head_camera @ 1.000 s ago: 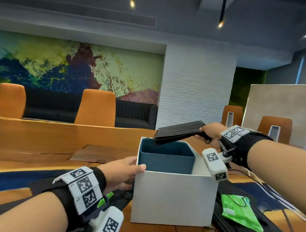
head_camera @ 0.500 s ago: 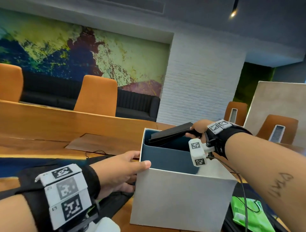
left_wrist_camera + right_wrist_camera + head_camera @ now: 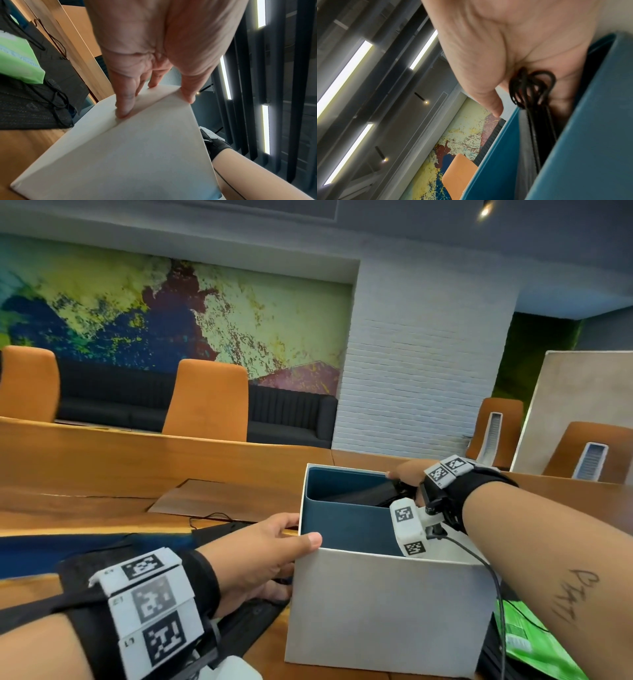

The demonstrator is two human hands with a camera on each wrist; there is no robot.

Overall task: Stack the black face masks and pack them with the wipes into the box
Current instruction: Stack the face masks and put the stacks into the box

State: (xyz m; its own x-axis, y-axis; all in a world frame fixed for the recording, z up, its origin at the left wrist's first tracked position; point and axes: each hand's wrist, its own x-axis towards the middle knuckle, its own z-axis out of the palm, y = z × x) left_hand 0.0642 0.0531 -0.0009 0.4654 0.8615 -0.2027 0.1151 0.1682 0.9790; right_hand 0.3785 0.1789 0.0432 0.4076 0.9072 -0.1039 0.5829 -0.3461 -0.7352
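Observation:
A white box point(image 3: 383, 611) with a blue lining point(image 3: 590, 135) stands on the wooden table. My right hand point(image 3: 402, 478) reaches over its far right rim and grips a stack of black face masks point(image 3: 363, 494) by one end, ear loops point(image 3: 532, 86) bunched in the palm. The stack is tilted and sits below the rim, inside the box. My left hand point(image 3: 284, 546) holds the box's near left corner point(image 3: 137, 155), thumb on the rim and fingers on the side wall. A green wipes pack point(image 3: 524, 642) lies right of the box.
More black masks point(image 3: 34, 108) and a second green pack point(image 3: 17, 54) lie on the table left of the box, under my left arm. A thin black cable point(image 3: 493, 580) hangs from my right wrist. Orange chairs point(image 3: 209, 402) stand behind the table's far side.
My right hand has lowered the mask stack from above the box's rim down into the box. My left hand has stayed on the near left corner.

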